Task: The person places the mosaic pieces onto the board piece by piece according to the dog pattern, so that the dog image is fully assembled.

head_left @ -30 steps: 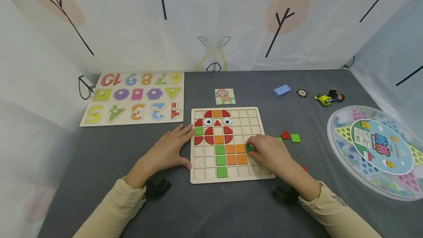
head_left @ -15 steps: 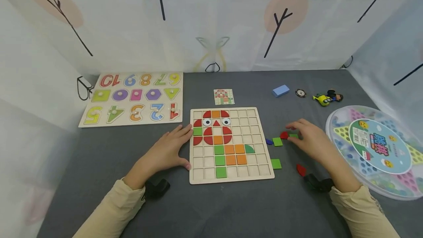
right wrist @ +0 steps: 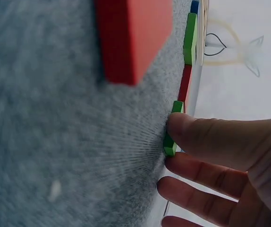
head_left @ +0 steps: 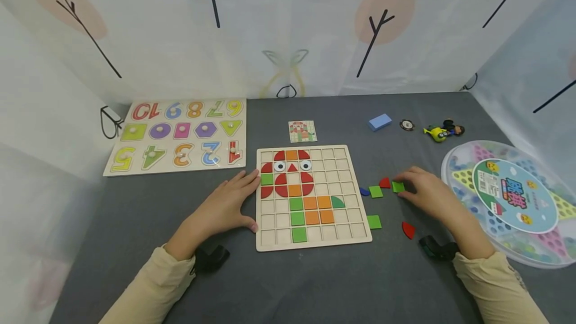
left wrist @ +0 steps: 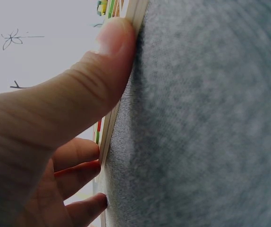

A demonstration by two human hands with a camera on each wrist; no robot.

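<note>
A wooden grid board [head_left: 270, 238] lies on the dark cloth, bearing red, orange and green pieces with two eye tiles. Along its left edge rests my left hand [head_left: 220, 209], fingers extended; the left wrist view has the thumb [left wrist: 112, 42] against the board's side. To the right of the board, my right hand [head_left: 429, 194] pinches a green square tile [head_left: 398, 187] between thumb and index finger, low at the cloth. Right beside that tile is a red piece [head_left: 384, 183], then another green square [head_left: 375, 192] and a blue piece [head_left: 364, 191].
A third green square [head_left: 374, 222] touches the board's right side, and a red rounded piece [head_left: 408, 230] lies nearer. Behind the board is a picture card [head_left: 302, 131]. A number puzzle [head_left: 177, 139] sits left, a round plastic box [head_left: 463, 204] right. Small toys [head_left: 441, 132] and a blue block [head_left: 380, 122] stand behind.
My right hand left a dark green quarter-round piece on the board, moved right to the loose pieces and took hold of a green square. The left hand stayed at the board's edge.
</note>
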